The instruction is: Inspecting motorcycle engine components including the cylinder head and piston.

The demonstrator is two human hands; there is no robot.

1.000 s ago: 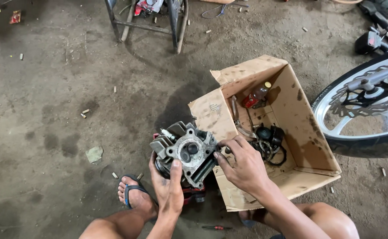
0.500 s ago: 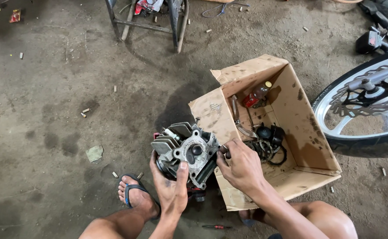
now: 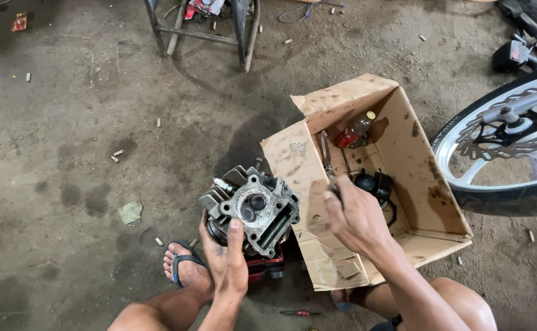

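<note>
Concrete floor [image 3: 66, 122], grey and oil-stained, carries everything I see. My left hand [image 3: 228, 263] grips a grimy grey metal engine cylinder head [image 3: 251, 209] from below, thumb pressed up its face, fingers wrapped around its underside; the part sits over a red object just beside the near-left corner of a stained brown cardboard box [image 3: 415, 184]. My right hand [image 3: 357, 217] hovers over the box's near wall, fingers curled shut around a small dark tool I cannot identify. Inside the box lie a black rounded part [image 3: 375, 182] and a small brown bottle [image 3: 360, 125] at the far wall. A motorcycle wheel [image 3: 513, 147] stands beyond the box's right side. My sandalled foot [image 3: 185, 270] rests near the cylinder head.
</note>
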